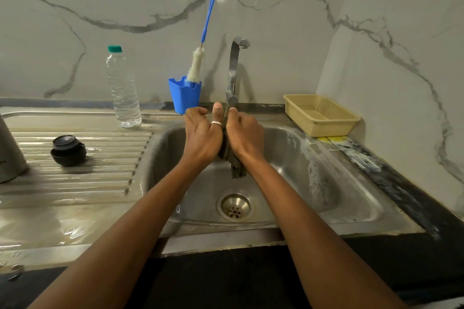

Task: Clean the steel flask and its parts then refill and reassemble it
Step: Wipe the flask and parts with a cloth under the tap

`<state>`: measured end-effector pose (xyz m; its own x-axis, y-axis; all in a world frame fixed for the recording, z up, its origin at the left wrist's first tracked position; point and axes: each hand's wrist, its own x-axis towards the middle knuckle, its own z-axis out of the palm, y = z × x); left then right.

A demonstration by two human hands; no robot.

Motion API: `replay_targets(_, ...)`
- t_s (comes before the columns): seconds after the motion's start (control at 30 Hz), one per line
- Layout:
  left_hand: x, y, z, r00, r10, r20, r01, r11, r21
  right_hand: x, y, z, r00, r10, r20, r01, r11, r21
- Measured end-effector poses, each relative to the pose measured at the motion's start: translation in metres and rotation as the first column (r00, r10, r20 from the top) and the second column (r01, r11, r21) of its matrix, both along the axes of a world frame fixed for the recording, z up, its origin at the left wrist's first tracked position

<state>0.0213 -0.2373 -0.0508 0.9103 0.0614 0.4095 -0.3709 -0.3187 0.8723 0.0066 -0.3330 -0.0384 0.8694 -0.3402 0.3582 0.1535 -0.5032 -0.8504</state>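
Both hands, left hand [200, 133] and right hand [244, 134], clamp a dark scrub pad [236, 170], probably; wring it low over the sink [313, 183].

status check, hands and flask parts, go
Both hands, left hand and right hand, squeezing dark cloth over sink. Black lid on drainboard. Nothing in the way.

Both arms come in from the bottom edge, bare all the way up as far as I can see, no sleeves, no watch, no wristbands, no gloves. Left hand [200, 137] wears one plain silver-coloured ring [216, 123], a smooth band low on a finger. Right hand [244, 137] has no jewellery that I can see. Nails short and unpainted where they show. Backs of both hands look wet, with small droplets.
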Motion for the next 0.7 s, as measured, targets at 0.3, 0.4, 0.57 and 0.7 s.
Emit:
replay_targets(0.3, 0.005, 0.003, 0.015, 0.937, -0.245, -0.251, 0.127, 0.904, -0.407, 0.005, -0.004, -0.025, 0.935, 0.094, 0.343, 0.092, 0.868, -0.488)
replay_targets(0.4, 0.000, 0.001, 0.014, 0.934, -0.265, -0.239, 0.151, 0.900, -0.409, 0.007, 0.007, -0.023, 0.969, 0.059, 0.241, 0.039, 0.923, -0.383)
replay_targets(0.57, -0.003, 0.006, 0.005, 0.929, -0.295, -0.225, 0.239, 0.939, -0.246, 0.006, -0.002, -0.007, 0.911, 0.259, -0.322, -0.134, 0.922, 0.363)
replay_targets(0.7, 0.001, 0.005, 0.003, 0.899, -0.338, -0.277, 0.235, 0.908, -0.346, -0.005, 0.009, -0.014, 0.996, 0.002, -0.085, -0.030, 0.943, -0.333)
